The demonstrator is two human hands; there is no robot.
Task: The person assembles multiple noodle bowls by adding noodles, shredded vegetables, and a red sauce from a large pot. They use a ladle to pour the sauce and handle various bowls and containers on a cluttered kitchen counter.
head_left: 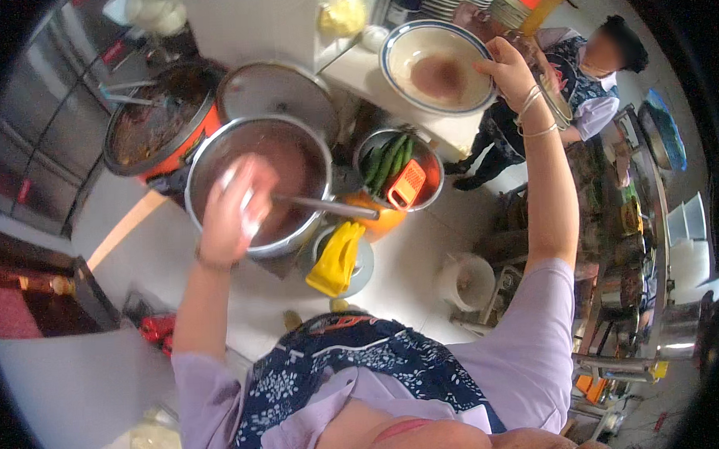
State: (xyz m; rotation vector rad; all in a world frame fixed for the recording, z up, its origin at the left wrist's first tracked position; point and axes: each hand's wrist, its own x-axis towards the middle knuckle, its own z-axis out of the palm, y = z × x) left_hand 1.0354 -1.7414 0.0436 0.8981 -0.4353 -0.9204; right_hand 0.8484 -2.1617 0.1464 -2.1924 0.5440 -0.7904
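Observation:
My right hand (pixel 509 76) grips the edge of a cream bowl (pixel 411 93) with a blue-banded rim. A reddish-brown patch of liquid or residue shows in its bottom. Over a large metal pot (pixel 328 159) my left hand (pixel 230 215) is blurred, its fingers around a whitish item (pixel 251 220) too smeared to identify. Reddish-brown liquid (pixel 296 158) fills part of that pot. A metal utensil handle (pixel 340 206) sticks out across the pot's right rim, its lower end hidden. Behind the pot leans a round lid (pixel 269 87).
Left stands an orange pot (pixel 202 135) with dark contents. Right of the metal pot, a metal basin (pixel 435 167) holds green cucumbers (pixel 387 163) and an orange grater (pixel 409 183). Yellow gloves (pixel 337 258) hang nearby. A white bucket (pixel 467 280) and a co-worker (pixel 588 94) are at right.

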